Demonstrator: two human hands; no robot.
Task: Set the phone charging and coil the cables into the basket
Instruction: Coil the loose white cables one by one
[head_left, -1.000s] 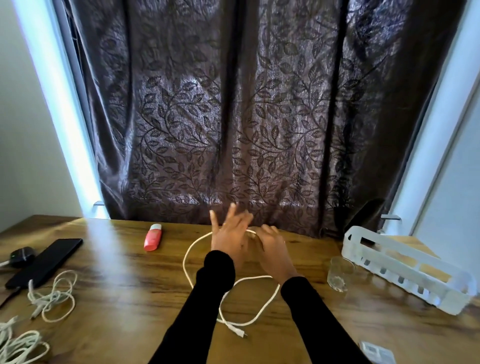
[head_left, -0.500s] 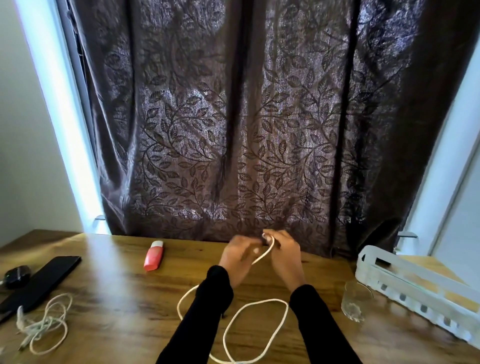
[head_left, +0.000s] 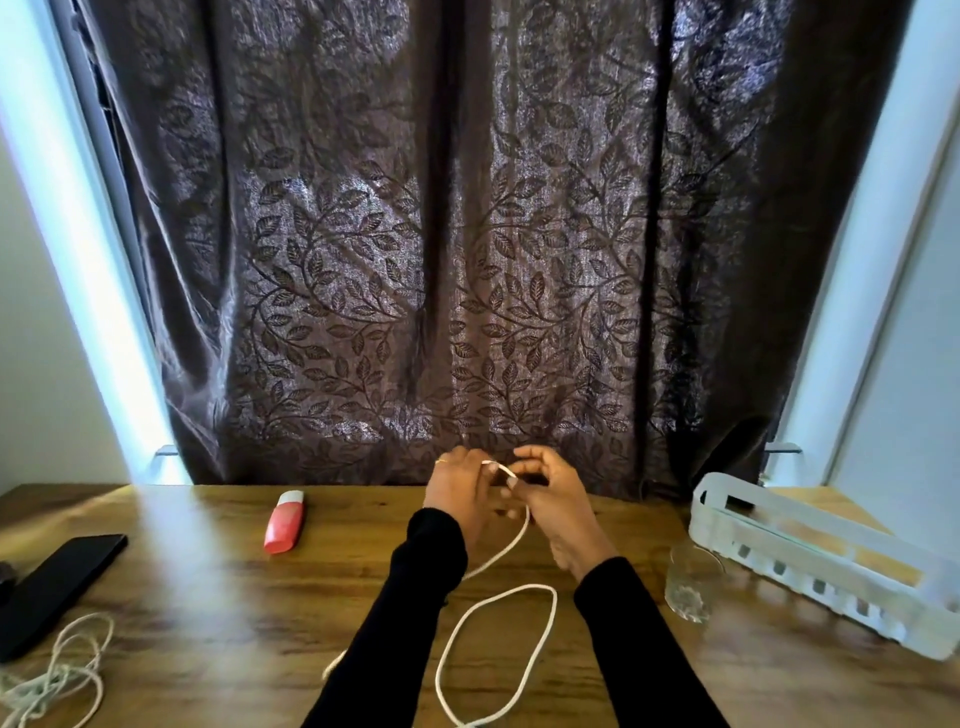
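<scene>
White cable (head_left: 498, 654): thin, round, looped on wooden table (head_left: 208, 597) between 2 black sleeves, 1 end raised to hands. Left hand (head_left: 460, 493) and right hand (head_left: 550, 499) close together above table, fingers curled, both pinching cable end. White basket (head_left: 810, 556) far right.

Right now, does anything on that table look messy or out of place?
Yes. A thin cable lies in a loose tangle at the table's left edge, not coiled. The basket on the right looks empty. Both hands pinch a white cable whose slack sprawls in an uneven loop.
</scene>
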